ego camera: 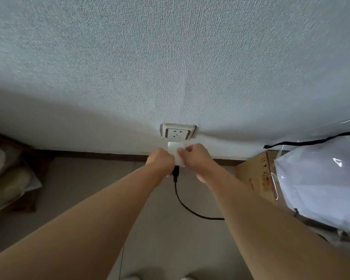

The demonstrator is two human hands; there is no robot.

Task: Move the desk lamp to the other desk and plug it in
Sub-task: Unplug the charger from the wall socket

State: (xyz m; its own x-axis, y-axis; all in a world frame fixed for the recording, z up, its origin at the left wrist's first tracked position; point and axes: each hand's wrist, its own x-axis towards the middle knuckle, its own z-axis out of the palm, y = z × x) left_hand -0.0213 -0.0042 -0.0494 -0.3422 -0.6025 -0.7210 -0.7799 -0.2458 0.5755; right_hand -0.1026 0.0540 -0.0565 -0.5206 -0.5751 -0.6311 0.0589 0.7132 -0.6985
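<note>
Below the wall socket [177, 133], both hands [180, 158] hold the white adapter [176, 152]; it seems light and rigid, better gripped by its sides, not by its black cable [182, 203].

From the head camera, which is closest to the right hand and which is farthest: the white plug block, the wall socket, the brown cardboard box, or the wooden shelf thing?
1. White plastic plug adapter: pinched by the right hand itself.
2. White wall socket: just above, on the textured wall.
3. Brown cardboard box: on the floor, off to the right.
4. Dark wooden furniture: far left edge.
</note>
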